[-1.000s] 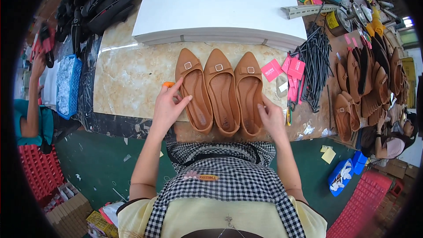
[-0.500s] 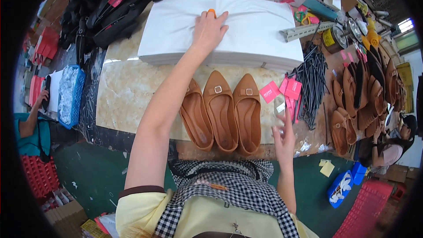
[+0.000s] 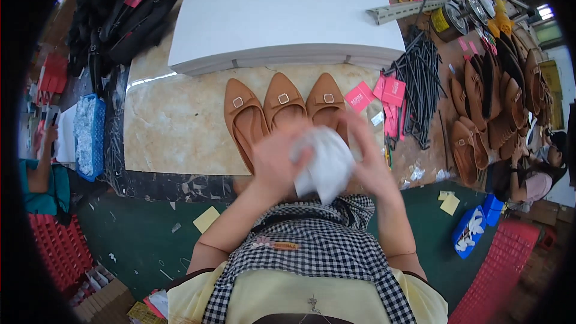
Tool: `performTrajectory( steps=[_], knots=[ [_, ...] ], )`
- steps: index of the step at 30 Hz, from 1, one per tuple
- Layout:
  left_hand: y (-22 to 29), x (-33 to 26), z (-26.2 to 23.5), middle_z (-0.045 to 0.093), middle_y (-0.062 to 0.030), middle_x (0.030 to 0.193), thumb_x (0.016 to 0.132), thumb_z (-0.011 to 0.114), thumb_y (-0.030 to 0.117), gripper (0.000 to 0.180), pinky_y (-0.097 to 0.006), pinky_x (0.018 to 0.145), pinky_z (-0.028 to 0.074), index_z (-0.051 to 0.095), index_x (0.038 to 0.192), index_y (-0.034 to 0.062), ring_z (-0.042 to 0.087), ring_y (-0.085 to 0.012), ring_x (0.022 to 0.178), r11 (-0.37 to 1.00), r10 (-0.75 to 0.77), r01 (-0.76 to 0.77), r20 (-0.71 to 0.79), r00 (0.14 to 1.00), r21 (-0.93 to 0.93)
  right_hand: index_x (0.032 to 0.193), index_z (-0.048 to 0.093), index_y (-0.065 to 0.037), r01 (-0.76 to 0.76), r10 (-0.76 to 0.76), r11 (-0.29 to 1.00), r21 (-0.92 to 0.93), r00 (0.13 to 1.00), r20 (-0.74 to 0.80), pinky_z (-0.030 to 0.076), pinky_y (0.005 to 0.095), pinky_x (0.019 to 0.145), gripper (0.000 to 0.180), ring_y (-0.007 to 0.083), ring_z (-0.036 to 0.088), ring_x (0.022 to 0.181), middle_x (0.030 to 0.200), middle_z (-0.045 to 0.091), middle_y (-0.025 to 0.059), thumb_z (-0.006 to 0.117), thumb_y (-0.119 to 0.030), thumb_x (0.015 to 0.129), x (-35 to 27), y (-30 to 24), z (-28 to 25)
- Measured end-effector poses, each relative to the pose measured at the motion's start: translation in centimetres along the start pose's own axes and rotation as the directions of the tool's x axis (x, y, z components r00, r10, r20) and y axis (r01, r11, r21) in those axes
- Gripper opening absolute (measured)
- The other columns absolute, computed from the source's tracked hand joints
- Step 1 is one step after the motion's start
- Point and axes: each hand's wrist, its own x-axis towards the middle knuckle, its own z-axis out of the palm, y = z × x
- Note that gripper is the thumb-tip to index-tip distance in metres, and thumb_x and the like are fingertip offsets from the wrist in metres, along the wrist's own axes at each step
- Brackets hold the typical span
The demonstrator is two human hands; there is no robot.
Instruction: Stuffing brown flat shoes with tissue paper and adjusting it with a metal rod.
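Observation:
A crumpled sheet of white paper (image 3: 326, 163) is bunched up in front of my body, above the near table edge. My left hand (image 3: 277, 159) is closed on its left side, with the thumb over it. My right hand (image 3: 373, 165) curls around its right side, smeared by motion. Behind the paper, three tan pointed flats with square buckles lie side by side, toes pointing away: a left shoe (image 3: 239, 111), a middle shoe (image 3: 282, 97) and a right shoe (image 3: 326, 93). My hands and the paper hide their heel ends.
A tall stack of white paper (image 3: 282, 12) stands behind the shoes. Pink tags (image 3: 393, 92) and a heap of thin black sticks (image 3: 423, 84) lie to the right. Rows of tan shoes (image 3: 504, 102) stand farther right. Black straps (image 3: 129, 15) pile up at the far left.
My left hand has come back from the paper stack and now has a crumpled white sheet. My right hand has moved in from beside the shoes to the sheet.

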Motion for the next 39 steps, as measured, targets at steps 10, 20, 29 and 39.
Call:
performTrajectory(
  steps=[10, 20, 29, 39],
  knots=[
    [0.5, -1.2, 4.4, 0.065, -0.0099, 0.086, 0.085, 0.062, 0.034, 0.031, -0.039, 0.087, 0.047, 0.068, 0.091, 0.0038, 0.062, -0.0263, 0.089, 0.967, 0.03, -0.195, 0.682, 0.731, 0.166, 0.115, 0.068, -0.008, -0.037, 0.034, 0.999, -0.016, 0.984, -0.172, 0.045, 0.0393, 0.094, 0.046, 0.0301, 0.055, 0.109, 0.112, 0.059, 0.0096, 0.07, -0.001, 0.069, 0.4, 2.6, -0.4],
    [-1.4, -4.2, 6.5, 0.062, -0.0064, 0.067, 0.077, 0.07, 0.023, 0.019, -0.033, 0.079, 0.041, 0.065, 0.068, 0.0067, 0.06, -0.021, 0.074, 0.894, 0.13, -0.367, 0.635, 0.762, 0.256, 0.127, 0.056, -0.001, 0.176, -0.174, 0.903, -0.392, 0.984, 0.041, 0.048, 0.0405, 0.084, 0.06, 0.0352, 0.054, 0.098, 0.104, 0.054, 0.0172, 0.076, -0.015, 0.073, 4.5, 4.8, 2.8],
    [-0.6, 0.9, 5.1, 0.061, -0.0057, 0.065, 0.077, 0.067, 0.04, 0.035, -0.036, 0.075, 0.042, 0.064, 0.057, 0.0121, 0.06, -0.0228, 0.07, 0.799, 0.199, -0.57, 0.809, 0.553, 0.192, 0.133, 0.05, -0.001, -0.15, -0.007, 0.881, -0.45, 0.944, -0.33, 0.049, 0.0406, 0.08, 0.061, 0.035, 0.06, 0.092, 0.103, 0.058, 0.018, 0.073, -0.011, 0.077, 7.1, 7.8, 2.8],
    [-13.3, 20.8, -0.9, 0.054, -0.0171, 0.125, 0.089, 0.059, 0.038, 0.044, -0.059, 0.098, 0.036, 0.058, 0.13, 0.0211, 0.048, -0.0384, 0.118, 0.665, 0.134, -0.107, 0.023, 0.991, 0.739, 0.135, 0.054, -0.007, -0.144, 0.125, 0.989, -0.025, 0.919, -0.374, 0.05, 0.0302, 0.079, 0.054, 0.0169, 0.058, 0.089, 0.104, 0.058, 0.0099, 0.067, 0.0, 0.083, -0.9, 4.3, 0.7]
  ],
)
